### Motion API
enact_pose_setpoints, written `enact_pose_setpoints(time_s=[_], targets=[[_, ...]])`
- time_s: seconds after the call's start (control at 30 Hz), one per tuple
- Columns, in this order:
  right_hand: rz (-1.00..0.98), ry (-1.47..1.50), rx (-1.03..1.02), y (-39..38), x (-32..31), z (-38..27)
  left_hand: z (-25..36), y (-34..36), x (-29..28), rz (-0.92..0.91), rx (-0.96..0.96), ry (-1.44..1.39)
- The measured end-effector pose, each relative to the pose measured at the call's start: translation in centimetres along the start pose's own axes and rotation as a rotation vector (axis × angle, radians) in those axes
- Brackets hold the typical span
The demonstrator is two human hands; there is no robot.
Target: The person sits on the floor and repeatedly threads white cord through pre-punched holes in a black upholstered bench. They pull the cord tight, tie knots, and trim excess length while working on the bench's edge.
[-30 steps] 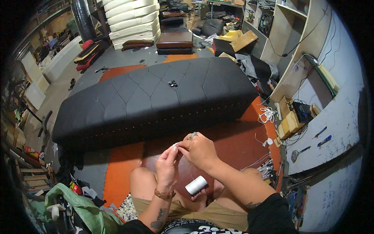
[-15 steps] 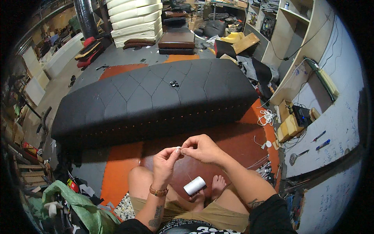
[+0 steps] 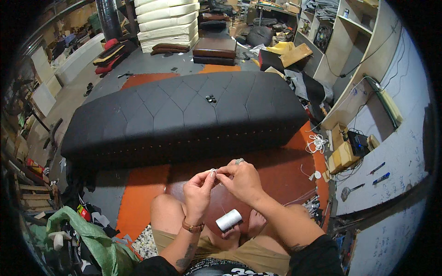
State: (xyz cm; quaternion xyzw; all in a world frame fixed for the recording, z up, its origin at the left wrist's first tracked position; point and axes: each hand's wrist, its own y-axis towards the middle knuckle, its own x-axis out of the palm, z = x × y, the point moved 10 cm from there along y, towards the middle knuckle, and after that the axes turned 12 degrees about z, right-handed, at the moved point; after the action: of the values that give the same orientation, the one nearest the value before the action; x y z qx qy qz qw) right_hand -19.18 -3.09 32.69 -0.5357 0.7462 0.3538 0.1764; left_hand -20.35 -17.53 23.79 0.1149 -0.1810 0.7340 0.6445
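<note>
My left hand (image 3: 199, 189) and my right hand (image 3: 242, 182) meet in front of my knees, thumbs and fingers pinched together. Between the fingertips shows a small whitish bit of thread (image 3: 214, 170); its exact shape is too small to make out. A white spool of thread (image 3: 229, 220) lies on its side by my feet, and a thin strand rises from it toward my hands. Beyond them stretches a long black padded bench piece (image 3: 184, 115) with diamond stitching and a row of small dots along its near side. Several small black buttons (image 3: 211, 99) rest on top of it.
A green sack (image 3: 87, 239) lies at my lower left among scraps. White cord (image 3: 316, 144) is coiled on the floor at right, near yellow foam blocks (image 3: 341, 157). White cushions (image 3: 168, 23) are stacked at the back. Shelves (image 3: 354, 50) stand at the right.
My right hand has turned, its fingers curling more over the left fingertips. Both hands have shifted slightly right. The bench piece and spool look unmoved, apart from a small view shift.
</note>
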Motion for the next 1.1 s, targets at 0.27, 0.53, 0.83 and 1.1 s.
enact_pose_setpoints(time_s=[0.27, 0.53, 0.83, 1.1], targets=[[0.144, -0.010, -0.027, -0.4, -0.8, -0.8, 1.1, -0.2, 0.5, -0.016, 0.146, 0.074], [-0.468, 0.346, 0.435, -1.7, 4.7, 4.6, 2.6, -0.2, 0.6, -0.069, 0.363, 0.351], [-0.574, 1.250, 0.429, -1.0, 0.4, -1.7, 3.5, 2.5, -2.5, 0.055, 0.449, 0.459], [-0.276, 1.527, 0.376, 2.5, -5.2, 1.0, 3.4, 3.3, -2.8, 0.027, 0.500, 0.595]])
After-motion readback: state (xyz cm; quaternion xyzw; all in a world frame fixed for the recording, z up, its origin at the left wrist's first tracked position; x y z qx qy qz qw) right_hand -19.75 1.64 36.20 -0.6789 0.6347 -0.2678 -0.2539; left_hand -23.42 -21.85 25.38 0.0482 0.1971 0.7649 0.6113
